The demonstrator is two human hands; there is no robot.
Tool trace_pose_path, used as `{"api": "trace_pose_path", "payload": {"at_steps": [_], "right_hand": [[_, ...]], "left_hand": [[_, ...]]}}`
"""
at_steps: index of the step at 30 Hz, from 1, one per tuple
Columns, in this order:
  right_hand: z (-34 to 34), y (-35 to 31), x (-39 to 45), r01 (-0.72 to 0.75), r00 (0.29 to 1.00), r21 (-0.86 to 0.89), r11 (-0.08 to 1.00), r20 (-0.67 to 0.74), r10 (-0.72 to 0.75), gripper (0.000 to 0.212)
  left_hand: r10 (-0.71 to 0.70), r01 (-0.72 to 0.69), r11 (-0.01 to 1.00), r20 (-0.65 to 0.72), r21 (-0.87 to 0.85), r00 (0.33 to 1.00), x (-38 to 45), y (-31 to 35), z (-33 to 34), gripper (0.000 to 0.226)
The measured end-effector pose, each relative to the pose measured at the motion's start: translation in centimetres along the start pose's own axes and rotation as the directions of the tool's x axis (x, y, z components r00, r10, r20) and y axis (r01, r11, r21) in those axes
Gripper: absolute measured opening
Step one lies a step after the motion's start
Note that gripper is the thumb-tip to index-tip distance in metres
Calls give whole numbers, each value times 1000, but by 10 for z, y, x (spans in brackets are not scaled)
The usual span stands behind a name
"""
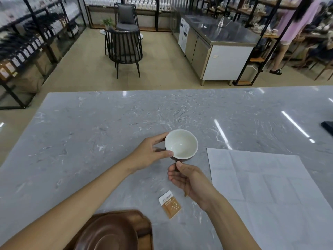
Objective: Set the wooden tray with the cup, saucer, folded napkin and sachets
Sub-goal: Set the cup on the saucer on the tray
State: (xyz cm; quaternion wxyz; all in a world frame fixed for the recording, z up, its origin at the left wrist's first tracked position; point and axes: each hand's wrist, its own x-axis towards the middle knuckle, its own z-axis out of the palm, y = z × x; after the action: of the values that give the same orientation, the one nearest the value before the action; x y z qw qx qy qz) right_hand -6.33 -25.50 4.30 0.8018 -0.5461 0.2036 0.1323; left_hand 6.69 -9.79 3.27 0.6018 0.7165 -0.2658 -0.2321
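Note:
A cup (181,144), white inside and brown outside, is in the middle of the grey marble counter. My left hand (151,153) grips its left rim with thumb and fingers. My right hand (187,178) pinches the cup's handle from below. Whether the cup touches the counter I cannot tell. A brown saucer (106,233) lies on the wooden tray (144,230) at the bottom edge, partly behind my left forearm. An orange and white sachet (170,204) lies flat between the tray and my right wrist. A white napkin (261,188) is spread open at the right.
A dark flat object (328,127) pokes in at the counter's right edge. Beyond the counter's far edge stand black chairs (124,49), a steel cabinet (214,49) and shelves of bottles. A person in pink (290,24) stands at the far right.

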Motion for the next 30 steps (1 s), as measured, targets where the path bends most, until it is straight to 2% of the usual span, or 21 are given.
{"api": "trace_pose_path", "payload": {"at_steps": [9, 15, 19, 23, 27, 30], "right_hand": [[39, 18, -50, 37, 996, -105, 994, 83, -28, 36], [64, 42, -84, 42, 989, -160, 986, 148, -18, 38], [83, 61, -104, 6, 983, -201, 980, 181, 31, 38], [97, 82, -120, -29, 978, -276, 961, 192, 85, 39], [106, 94, -132, 6, 984, -466, 885, 163, 79, 34], [112, 103, -135, 8, 988, -442, 897, 144, 62, 30]], "left_hand": [[49, -48, 999, -68, 25, 996, -81, 27, -10, 63], [-17, 20, 1000, -125, 22, 992, -141, 30, -20, 65], [-100, 88, 987, -85, -134, 991, -180, 21, -25, 72], [-96, 73, 982, -126, -174, 987, -218, 11, -27, 76], [-100, 69, 981, -170, -180, 980, -248, 2, -29, 77], [-83, 57, 989, -197, -135, 977, -262, 0, -30, 80]]}}
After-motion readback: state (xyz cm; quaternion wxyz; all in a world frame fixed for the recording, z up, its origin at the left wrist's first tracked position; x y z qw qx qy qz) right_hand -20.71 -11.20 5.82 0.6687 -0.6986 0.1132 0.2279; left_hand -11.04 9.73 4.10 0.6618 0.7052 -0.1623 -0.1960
